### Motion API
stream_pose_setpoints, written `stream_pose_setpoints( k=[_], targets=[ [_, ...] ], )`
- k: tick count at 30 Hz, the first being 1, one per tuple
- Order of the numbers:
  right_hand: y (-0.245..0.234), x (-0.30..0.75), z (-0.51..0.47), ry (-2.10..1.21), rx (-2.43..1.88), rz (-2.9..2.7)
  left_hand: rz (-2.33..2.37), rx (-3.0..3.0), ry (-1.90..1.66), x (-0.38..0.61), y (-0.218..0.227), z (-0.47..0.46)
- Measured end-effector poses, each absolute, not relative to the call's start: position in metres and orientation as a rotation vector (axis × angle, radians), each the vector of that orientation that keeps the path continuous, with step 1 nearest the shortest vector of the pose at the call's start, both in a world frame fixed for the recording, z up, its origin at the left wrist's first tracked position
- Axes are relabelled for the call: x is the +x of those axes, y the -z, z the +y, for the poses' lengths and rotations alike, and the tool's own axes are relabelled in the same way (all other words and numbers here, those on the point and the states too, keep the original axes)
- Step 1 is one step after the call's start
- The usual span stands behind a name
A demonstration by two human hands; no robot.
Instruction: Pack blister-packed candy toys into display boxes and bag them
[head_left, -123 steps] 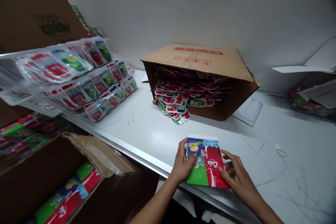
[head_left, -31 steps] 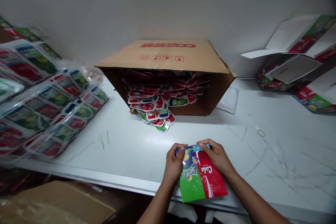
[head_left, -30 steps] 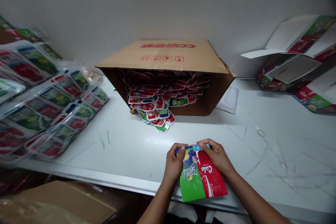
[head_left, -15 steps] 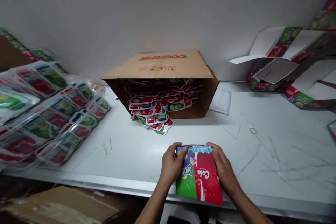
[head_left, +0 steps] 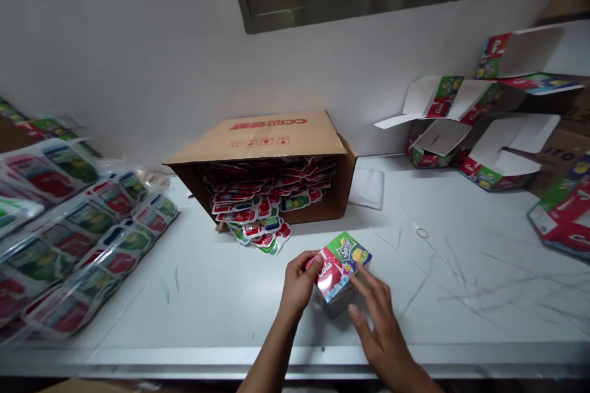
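Note:
A small printed carton (head_left: pixel 335 264) in red, green and blue, lettered "Cola" and "Sprite", stands on the white table, its printed face turned up and a grey side below. My left hand (head_left: pixel 297 285) grips it at the left edge, thumb on the red part. Near the carton's right side, my right hand (head_left: pixel 380 325) has its fingers spread; the fingertips are at the lower right edge, and whether they touch I cannot tell. Behind the carton, a brown cardboard box (head_left: pixel 258 138) lies on its side, with bottle-shaped packets (head_left: pixel 267 227) spilling from its opening.
Clear bags of similar packets (head_left: pixel 92 233) heap up at the left. Several opened printed cartons (head_left: pixel 483 166) stand at the right, another carton (head_left: pixel 562 215) nearer. A folded white plastic sheet (head_left: pixel 369 189), a rubber band (head_left: pixel 422 233) and thin strands lie on the table (head_left: pixel 221 313).
The carton, held flat between both hands, has been turned and set on the table with another face up. My right hand has released its side and spread. The view has shifted right and up.

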State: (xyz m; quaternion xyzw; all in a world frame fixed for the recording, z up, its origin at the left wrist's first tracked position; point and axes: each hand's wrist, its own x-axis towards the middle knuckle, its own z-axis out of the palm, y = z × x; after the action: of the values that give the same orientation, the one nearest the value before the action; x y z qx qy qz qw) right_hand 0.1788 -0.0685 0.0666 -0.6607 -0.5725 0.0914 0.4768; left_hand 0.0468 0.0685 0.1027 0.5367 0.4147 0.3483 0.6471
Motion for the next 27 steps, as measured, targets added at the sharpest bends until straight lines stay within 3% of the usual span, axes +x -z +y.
stream_pose_setpoints(
  k=[8,11,19,27],
  targets=[
    [-0.080,0.248,-0.049,-0.305,-1.642,-1.306,0.972,1.393,-0.735,0.047,-0.111,0.061],
    [-0.073,0.309,0.000,-0.280,-1.950,-1.253,0.980,1.369,-0.757,0.049,-0.110,0.056],
    [-0.039,0.395,0.144,-0.296,-2.100,-1.145,0.912,1.316,-0.582,0.043,-0.111,0.064],
    [-0.029,0.418,0.165,-0.395,-1.831,-0.681,0.942,1.120,-0.602,0.047,-0.116,0.059]
  ],
)
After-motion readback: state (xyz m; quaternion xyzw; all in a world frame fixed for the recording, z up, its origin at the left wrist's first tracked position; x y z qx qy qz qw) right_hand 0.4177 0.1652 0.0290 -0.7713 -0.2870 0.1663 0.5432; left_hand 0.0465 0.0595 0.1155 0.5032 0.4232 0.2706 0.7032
